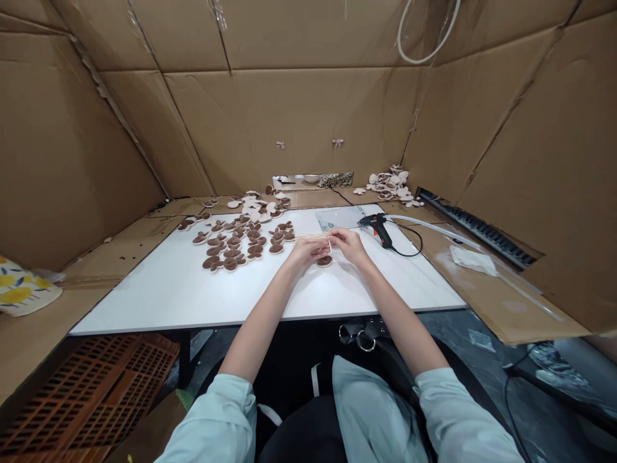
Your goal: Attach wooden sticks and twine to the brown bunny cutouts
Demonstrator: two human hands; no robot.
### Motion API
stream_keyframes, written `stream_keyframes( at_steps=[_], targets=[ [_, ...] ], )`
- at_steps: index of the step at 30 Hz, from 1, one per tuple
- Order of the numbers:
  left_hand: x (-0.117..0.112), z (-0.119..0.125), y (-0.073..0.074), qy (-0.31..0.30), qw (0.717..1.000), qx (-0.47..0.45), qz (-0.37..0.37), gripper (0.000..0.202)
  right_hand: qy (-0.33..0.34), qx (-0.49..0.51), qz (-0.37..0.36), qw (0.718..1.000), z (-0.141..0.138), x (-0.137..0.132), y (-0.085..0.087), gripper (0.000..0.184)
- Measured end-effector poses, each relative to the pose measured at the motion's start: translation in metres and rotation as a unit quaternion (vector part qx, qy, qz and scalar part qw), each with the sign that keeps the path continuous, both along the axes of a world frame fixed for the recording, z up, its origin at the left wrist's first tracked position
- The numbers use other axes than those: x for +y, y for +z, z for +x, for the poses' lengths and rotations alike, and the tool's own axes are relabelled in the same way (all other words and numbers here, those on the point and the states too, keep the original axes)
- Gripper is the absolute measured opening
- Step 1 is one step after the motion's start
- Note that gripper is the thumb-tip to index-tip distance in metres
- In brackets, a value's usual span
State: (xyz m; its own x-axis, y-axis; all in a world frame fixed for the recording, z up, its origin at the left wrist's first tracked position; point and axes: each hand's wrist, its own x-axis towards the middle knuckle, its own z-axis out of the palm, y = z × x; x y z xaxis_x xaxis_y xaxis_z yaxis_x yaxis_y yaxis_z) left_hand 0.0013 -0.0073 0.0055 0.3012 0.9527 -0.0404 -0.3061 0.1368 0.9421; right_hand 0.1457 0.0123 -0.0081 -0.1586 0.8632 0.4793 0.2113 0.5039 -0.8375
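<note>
While both forearms stretched forward and converged over the white counter, the left hand and right hand met almost fingertip to fingertip near its middle. The left grip curled closed on a thin pale stick, and the right grip pinched the same stick's end. 1 brown flower piece lay on the counter just beneath the fingers, with a glue gun near the right hand.
</note>
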Motion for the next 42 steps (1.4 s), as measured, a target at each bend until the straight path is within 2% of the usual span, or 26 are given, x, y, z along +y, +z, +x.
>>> stream_keyframes(
  at_steps=[6,13,16,18,21,25,29,34,37,42],
  targets=[
    [0.001,0.001,-0.003,-0.004,1.0,0.004,-0.023,0.017,0.002,0.004,0.003,1.0,0.0,0.0,0.0,0.017],
    [0.0,0.0,0.0,-0.027,0.997,0.066,0.022,0.019,0.01,-0.011,0.009,1.0,0.0,-0.003,0.004,0.015],
    [0.0,0.002,-0.001,-0.004,0.992,0.11,0.06,0.016,0.019,-0.017,-0.004,1.0,0.001,-0.002,0.005,0.015],
    [0.0,0.004,-0.002,0.038,0.981,0.16,0.099,0.013,0.016,-0.035,-0.015,0.999,0.002,-0.003,0.005,0.014],
    [0.001,0.007,-0.005,0.09,0.948,0.253,0.173,0.01,0.001,-0.065,-0.018,0.998,0.002,-0.004,0.006,0.013],
    [-0.001,0.007,-0.005,0.123,0.912,0.318,0.227,0.014,-0.023,-0.069,-0.022,0.997,0.001,-0.006,0.006,0.01],
    [-0.001,0.007,-0.004,0.11,0.927,0.294,0.205,0.016,-0.036,-0.053,-0.029,0.998,0.0,-0.005,0.005,0.011],
    [0.001,0.01,-0.005,0.106,0.969,0.18,0.135,0.012,-0.053,-0.104,0.015,0.993,0.001,-0.005,0.005,0.013],
    [0.002,0.01,-0.005,0.109,0.981,0.127,0.097,0.014,-0.035,-0.125,0.046,0.991,0.003,-0.005,0.006,0.016],
    [0.002,0.007,-0.004,0.099,0.992,0.06,0.055,0.016,-0.003,-0.129,0.049,0.99,0.004,-0.005,0.006,0.016]
  ],
)
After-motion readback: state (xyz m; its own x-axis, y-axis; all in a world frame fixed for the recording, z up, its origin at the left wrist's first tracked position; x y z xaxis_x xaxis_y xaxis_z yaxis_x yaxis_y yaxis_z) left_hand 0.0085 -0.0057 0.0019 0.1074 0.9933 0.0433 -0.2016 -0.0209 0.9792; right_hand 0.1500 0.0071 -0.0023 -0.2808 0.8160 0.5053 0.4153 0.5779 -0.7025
